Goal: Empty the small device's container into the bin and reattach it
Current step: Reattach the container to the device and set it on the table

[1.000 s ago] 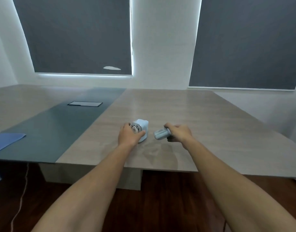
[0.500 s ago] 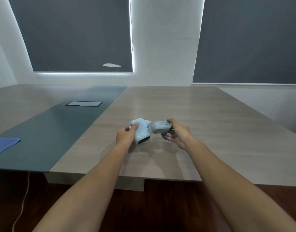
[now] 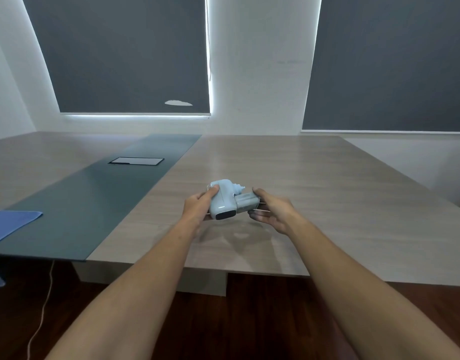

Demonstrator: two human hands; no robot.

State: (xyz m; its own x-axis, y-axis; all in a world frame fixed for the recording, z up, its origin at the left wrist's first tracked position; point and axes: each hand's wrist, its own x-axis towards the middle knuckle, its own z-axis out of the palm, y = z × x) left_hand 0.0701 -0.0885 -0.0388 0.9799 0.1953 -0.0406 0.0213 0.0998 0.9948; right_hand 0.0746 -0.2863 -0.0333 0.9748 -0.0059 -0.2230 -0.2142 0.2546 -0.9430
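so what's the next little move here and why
Probably press the container the last bit into the device until it seats. It lies against the body's side, the right hand behind its end, the left hand bracing the body above the table.

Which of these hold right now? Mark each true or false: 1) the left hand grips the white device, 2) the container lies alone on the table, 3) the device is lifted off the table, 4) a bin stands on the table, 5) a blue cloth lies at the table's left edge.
1) True: the left hand grips the device.
2) False: the container sits against the device, at the right hand.
3) True: its shadow falls on the table below.
4) False: no bin is in view.
5) True: the blue cloth lies there.
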